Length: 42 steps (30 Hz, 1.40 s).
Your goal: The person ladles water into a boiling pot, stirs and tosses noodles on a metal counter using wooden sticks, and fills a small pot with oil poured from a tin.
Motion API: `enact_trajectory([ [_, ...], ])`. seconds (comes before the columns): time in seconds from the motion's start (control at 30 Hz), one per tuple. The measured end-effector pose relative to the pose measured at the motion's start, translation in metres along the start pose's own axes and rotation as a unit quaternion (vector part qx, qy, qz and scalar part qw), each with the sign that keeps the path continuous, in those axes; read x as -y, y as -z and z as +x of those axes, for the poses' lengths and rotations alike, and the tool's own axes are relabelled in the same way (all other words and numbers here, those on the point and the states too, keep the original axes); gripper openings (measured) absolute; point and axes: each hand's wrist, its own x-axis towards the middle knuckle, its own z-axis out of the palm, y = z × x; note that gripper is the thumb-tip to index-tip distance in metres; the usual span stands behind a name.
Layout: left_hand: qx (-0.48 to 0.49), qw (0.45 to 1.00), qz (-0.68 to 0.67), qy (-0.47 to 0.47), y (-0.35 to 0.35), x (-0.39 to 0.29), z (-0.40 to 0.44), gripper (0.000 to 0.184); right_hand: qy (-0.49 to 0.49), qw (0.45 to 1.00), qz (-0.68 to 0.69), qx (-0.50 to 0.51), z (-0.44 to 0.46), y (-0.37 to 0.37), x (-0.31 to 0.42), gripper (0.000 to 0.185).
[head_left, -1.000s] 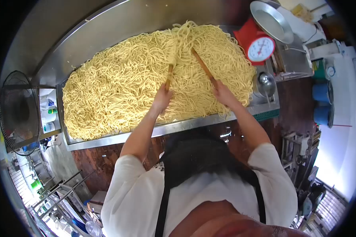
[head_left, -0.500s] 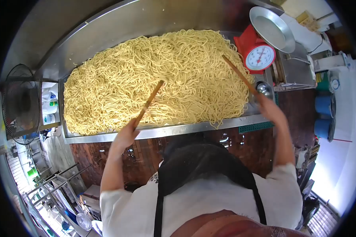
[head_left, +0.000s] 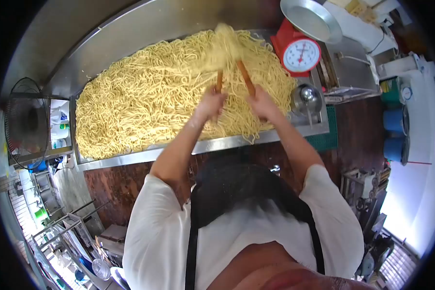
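A thick bed of yellow noodles [head_left: 150, 96] covers the long metal tray [head_left: 217, 144] in front of me. My left hand [head_left: 211, 103] is closed round the end of one wooden stick [head_left: 219, 81]. In my right hand [head_left: 263, 102] is a second wooden stick [head_left: 245, 77], also gripped at its near end. Both sticks slant toward each other over the right half of the noodles. A blurred clump of lifted noodles [head_left: 224, 48] hides their far ends.
A red dial scale [head_left: 300, 54] with a round metal pan [head_left: 314, 19] stands behind the tray's right end. A metal ladle [head_left: 309, 98] lies in the tray's right corner. At far left is a wire-guarded fan [head_left: 26, 123]. Blue containers [head_left: 395, 121] stand at right.
My hands have come together and moved farther over the tray, bringing the sticks from wide apart to close together. A clump of noodles is now raised at their tips. The ladle is uncovered.
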Motion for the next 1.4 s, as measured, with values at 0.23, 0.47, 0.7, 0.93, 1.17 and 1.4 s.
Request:
enact_trajectory([
  [0.23, -0.008, 0.994, 0.094, 0.059, 0.128, 0.054, -0.127, 0.062, 0.061, 0.992, -0.112, 0.005, -0.097, 0.163, -0.040, 0.048],
  [0.47, 0.000, 0.931, 0.366, -0.009, 0.114, 0.076, -0.127, 0.054, 0.054, 0.994, -0.079, 0.044, -0.068, 0.071, -0.127, 0.051],
  [0.7, 0.011, 0.993, 0.118, -0.031, 0.020, 0.053, -0.007, 0.041, 0.080, 0.995, -0.011, -0.061, 0.006, 0.023, -0.050, 0.034],
  [0.93, -0.018, 0.992, 0.122, 0.013, -0.029, 0.007, -0.014, 0.028, 0.084, 0.994, 0.060, -0.043, -0.021, -0.045, -0.062, 0.036],
  [1.17, 0.023, 0.995, 0.076, -0.052, 0.076, 0.019, -0.088, 0.046, 0.137, 0.987, -0.064, -0.059, -0.066, 0.105, -0.032, 0.040],
  [1.4, 0.027, 0.967, 0.242, 0.075, 0.168, 0.076, -0.278, 0.047, -0.102, 0.971, -0.115, 0.184, -0.226, 0.201, -0.087, 0.048],
])
